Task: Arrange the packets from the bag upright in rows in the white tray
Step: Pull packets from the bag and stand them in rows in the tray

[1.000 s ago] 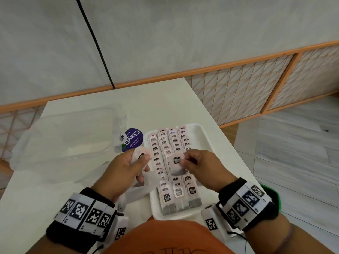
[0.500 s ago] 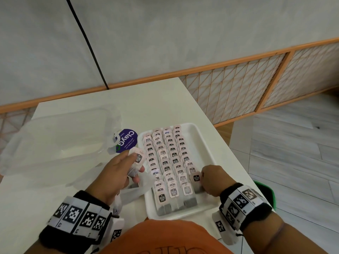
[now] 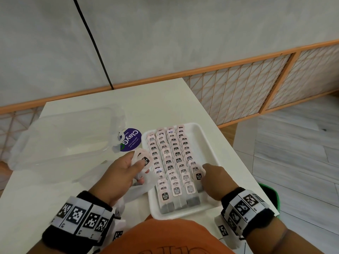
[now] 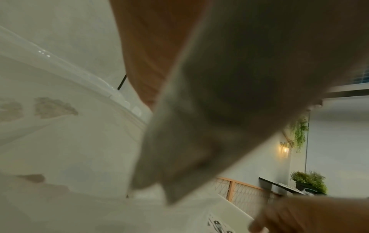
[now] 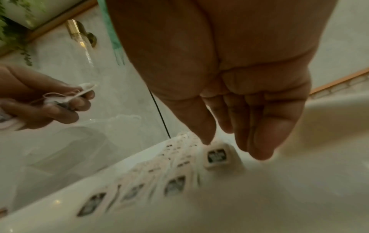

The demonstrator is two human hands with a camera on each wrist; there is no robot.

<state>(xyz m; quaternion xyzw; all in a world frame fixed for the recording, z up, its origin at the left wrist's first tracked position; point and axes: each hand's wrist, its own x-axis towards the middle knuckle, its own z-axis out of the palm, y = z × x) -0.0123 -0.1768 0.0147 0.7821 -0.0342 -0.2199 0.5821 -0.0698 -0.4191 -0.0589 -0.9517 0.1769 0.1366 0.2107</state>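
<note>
Our right hand [image 3: 213, 177] has set its packet [image 3: 198, 176] upright in the tray's [image 3: 205, 142] right row and let go, straight fingers just touching its top. Our left hand [image 3: 119, 173] grips more packets [image 3: 142, 158] off the tray's left edge; the next follows.

White tabletop [image 3: 170, 99], set against a grey wall with an orange-framed lattice. On it – a clear plastic lidded box [image 3: 60, 138] at the left, a crumpled clear bag [image 3: 119, 142] with a purple round label [image 3: 131, 140] just beside the box, and a white tray [image 3: 207, 145] of upright packets near the right edge.
</note>
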